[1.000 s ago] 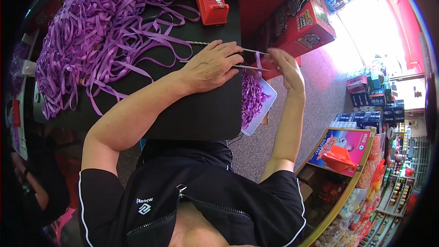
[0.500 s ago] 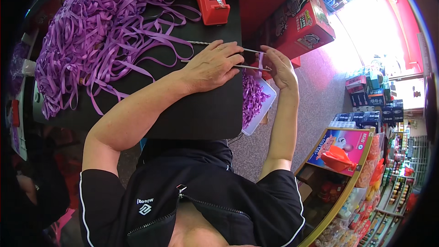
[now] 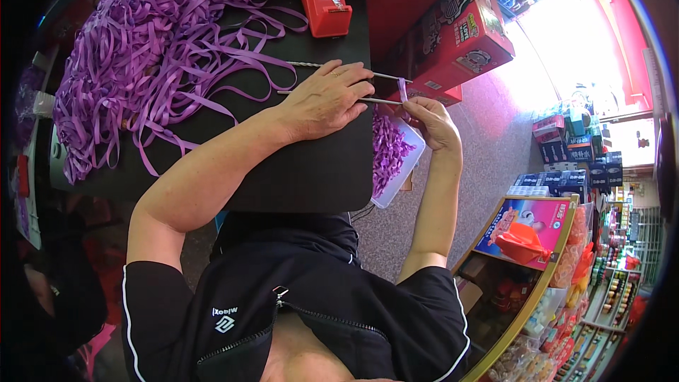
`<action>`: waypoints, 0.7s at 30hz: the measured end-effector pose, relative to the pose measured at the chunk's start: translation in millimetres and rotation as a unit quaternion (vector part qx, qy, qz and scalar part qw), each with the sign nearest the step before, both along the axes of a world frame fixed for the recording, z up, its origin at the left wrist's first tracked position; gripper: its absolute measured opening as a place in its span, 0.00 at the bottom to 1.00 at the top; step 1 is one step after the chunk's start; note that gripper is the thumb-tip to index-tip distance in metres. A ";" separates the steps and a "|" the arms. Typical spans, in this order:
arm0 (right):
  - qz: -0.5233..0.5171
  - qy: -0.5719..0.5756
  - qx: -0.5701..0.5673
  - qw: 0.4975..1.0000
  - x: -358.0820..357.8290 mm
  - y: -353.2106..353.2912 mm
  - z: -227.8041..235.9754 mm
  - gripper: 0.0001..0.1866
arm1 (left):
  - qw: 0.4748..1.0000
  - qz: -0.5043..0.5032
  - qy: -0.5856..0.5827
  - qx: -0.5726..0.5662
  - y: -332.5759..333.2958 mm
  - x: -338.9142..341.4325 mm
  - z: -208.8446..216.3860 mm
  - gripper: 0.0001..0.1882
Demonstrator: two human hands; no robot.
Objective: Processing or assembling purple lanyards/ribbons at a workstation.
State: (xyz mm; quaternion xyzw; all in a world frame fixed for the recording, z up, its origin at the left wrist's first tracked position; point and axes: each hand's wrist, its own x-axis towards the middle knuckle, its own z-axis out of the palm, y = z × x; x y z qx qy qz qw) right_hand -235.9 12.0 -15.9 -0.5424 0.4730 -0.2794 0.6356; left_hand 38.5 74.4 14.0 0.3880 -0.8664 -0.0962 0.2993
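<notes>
Shiny metal rods, satiny ribbon

The left of two fisheye cameras worn on the head looks steeply down from above the person's chest, upright and unmirrored. It faces over the left hand and the right hand, which sit above the middle of the view, near enough to show both forearms entire, far enough that the hands look small. The black shirt, below the hands, is closest to the lens. Wide coverage reaches the ribbon heap left of the left hand and the curving shelves right of the right hand
</notes>
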 end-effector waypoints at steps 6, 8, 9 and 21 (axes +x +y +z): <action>-0.073 -0.006 -0.096 0.993 29.9 -5.6 28.5 0.18 | 1.000 0.009 -0.006 -0.010 0.4 2.8 -3.8 0.14; -0.019 -0.026 -0.073 0.997 28.8 -17.2 21.3 0.16 | 1.000 0.008 -0.009 -0.010 -0.4 1.3 -2.6 0.14; -0.018 -0.024 -0.064 0.998 27.5 -20.2 17.4 0.15 | 1.000 0.007 -0.009 -0.010 -0.5 0.1 -1.7 0.14; -0.128 -0.046 -0.011 0.991 24.6 17.8 -0.4 0.15 | 1.000 0.004 0.006 -0.008 0.1 3.0 -3.0 0.14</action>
